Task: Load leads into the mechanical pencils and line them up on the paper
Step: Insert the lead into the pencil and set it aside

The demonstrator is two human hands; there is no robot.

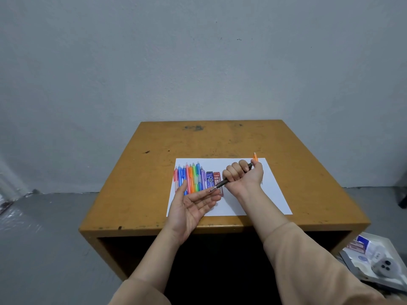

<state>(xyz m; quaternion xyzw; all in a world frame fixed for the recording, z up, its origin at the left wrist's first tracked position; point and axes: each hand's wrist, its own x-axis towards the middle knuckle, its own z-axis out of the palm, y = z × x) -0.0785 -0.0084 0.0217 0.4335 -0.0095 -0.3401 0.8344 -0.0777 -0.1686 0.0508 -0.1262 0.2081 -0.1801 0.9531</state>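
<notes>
A white sheet of paper [271,194] lies on the wooden table [154,172]. Several colourful mechanical pencils [190,177] lie side by side on its left part. Beside them sit two lead cases, one dark blue [209,179] and one red [217,177]. My right hand [242,175] grips a dark mechanical pencil [222,183] in a fist above the paper, its tip pointing down left and its orange end [255,157] sticking up at the far side. My left hand [193,208] is held palm up with straight fingers, just under the pencil's tip.
The table stands against a grey wall, and its front edge is near me with a dark opening below. On the floor at the lower right lies a white tray [374,276] with small boxes and a round thing. The paper's right half is bare.
</notes>
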